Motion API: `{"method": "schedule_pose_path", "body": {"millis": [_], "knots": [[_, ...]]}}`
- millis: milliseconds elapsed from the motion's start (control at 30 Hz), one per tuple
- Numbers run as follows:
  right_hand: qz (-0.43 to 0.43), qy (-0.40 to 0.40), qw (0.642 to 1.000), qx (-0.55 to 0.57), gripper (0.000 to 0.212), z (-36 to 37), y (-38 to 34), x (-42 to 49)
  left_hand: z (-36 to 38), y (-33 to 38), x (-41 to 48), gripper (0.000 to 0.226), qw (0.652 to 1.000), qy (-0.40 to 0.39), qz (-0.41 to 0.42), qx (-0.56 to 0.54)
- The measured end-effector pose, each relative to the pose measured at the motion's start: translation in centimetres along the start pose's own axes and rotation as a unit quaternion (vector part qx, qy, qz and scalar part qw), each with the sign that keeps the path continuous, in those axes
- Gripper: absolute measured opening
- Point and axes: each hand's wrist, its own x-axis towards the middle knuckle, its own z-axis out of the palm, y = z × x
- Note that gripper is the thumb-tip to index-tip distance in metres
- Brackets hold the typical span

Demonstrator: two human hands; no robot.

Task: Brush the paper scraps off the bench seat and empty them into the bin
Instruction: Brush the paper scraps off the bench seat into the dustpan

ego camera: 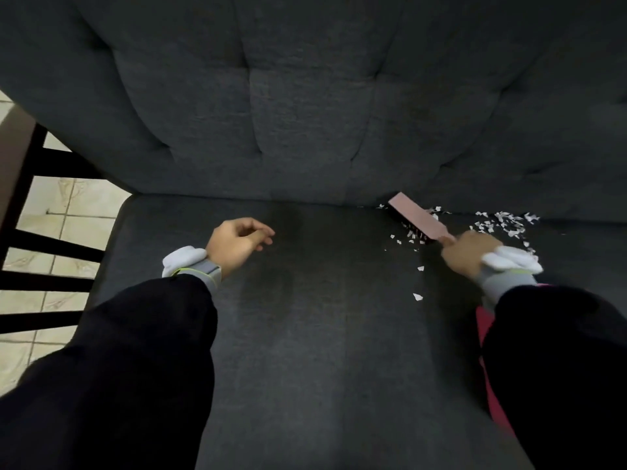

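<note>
Right hand: your right hand [466, 254] grips the handle of a pink flat-backed brush [416, 218], bristles down on the dark grey fabric bench seat [315, 351].
Scraps: small white torn paper scraps [502, 223] lie around the brush, near the tufted backrest [305, 113].
Left hand: your left hand [237, 244] hovers with loosely curled fingers and holds nothing.
Edge: a red object [483, 334] shows beside your right sleeve.

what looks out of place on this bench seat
White paper scraps lie scattered over the dark bench seat on its right side, thickest by the backrest crease, with a few strays nearer the front. The right hand grips a pink brush set among them. Nothing else stands out.
</note>
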Motion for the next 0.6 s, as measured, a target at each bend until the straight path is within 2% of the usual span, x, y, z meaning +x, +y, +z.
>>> {"method": "schedule_pose_path", "body": {"millis": [167,367,467,600], "knots": [[-0.08,0.021,0.991,0.104,0.045,2.7,-1.7,-3.2,0.8,0.3,-0.9,0.025,1.0,-0.007,-0.002,-0.012],[-0.15,-0.049,0.976,0.152,0.043,9.2,-6.0,-6.8,2.2,0.1,-1.7,0.023,1.0,-0.016,-0.006,-0.013],[-0.098,-0.029,0.98,0.168,0.041,9.9,-3.5,-6.1,3.0,0.2,-2.1,0.022,1.0,-0.018,-0.005,-0.014],[0.04,-0.002,0.976,0.216,0.042,8.4,2.6,-3.8,4.2,0.6,-2.6,0.018,1.0,-0.019,0.002,-0.012]]}}
